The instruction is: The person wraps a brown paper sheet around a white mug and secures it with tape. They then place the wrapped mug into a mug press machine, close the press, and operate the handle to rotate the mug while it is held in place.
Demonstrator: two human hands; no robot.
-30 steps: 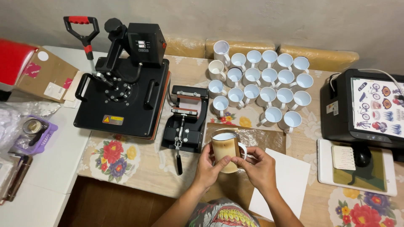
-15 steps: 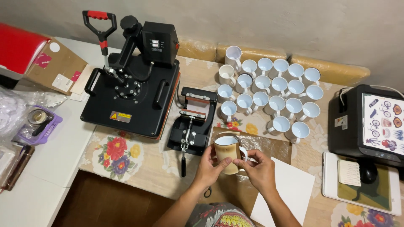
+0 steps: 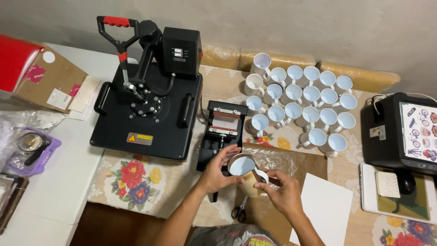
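both hands cradle a white ceramic mug wrapped in tan paper (image 3: 246,175).
left hand (image 3: 216,171) steadies its rim; right hand (image 3: 282,193) pinches the wrap closed beside the small black mug press (image 3: 223,132).

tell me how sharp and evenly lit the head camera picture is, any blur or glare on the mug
Head view: sharp overall, soft even indoor light, no harsh shadows; the wrapped mug held by the left hand and right hand is crisp, no motion blur; mild sheen on the black heat press; edges bend slightly from the wide lens.
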